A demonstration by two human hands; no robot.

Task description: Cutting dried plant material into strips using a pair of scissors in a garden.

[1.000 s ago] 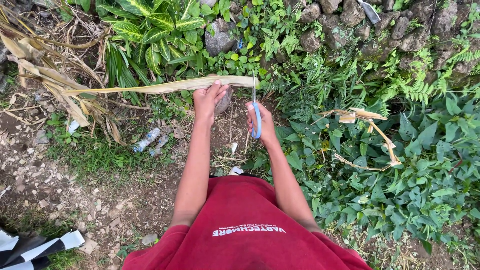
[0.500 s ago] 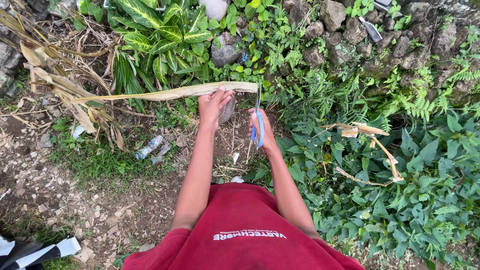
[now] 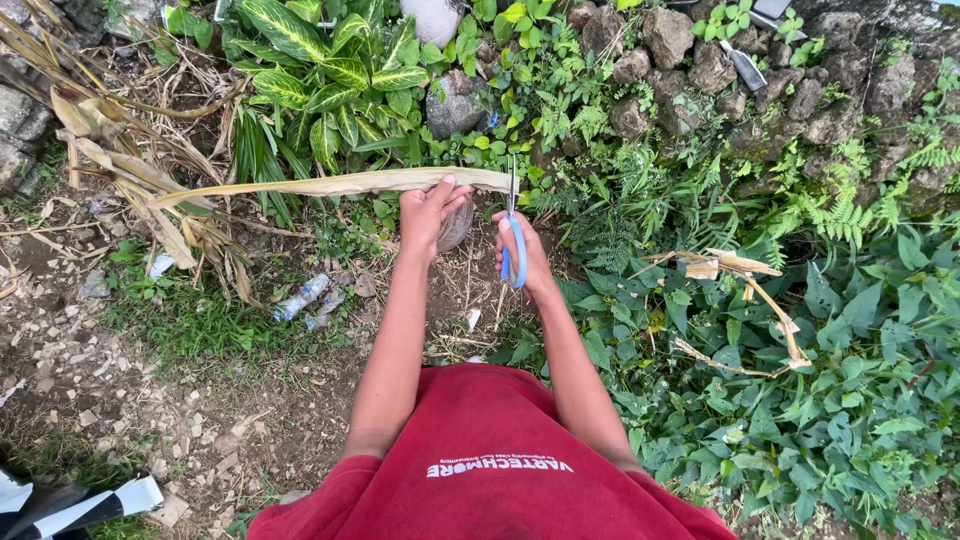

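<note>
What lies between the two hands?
In the head view, bare ground with dry straw separates the left hand on the dry leaf from the right hand holding scissors.

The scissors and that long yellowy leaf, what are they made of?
The scissors in the right hand seem to have glossy blue plastic handles and thin metal blades: the blades look grey and shiny. The long leaf, held by the left hand, looks like dried plant fibre: pale tan, matte and papery, not green like the living leaves nearby.
</note>
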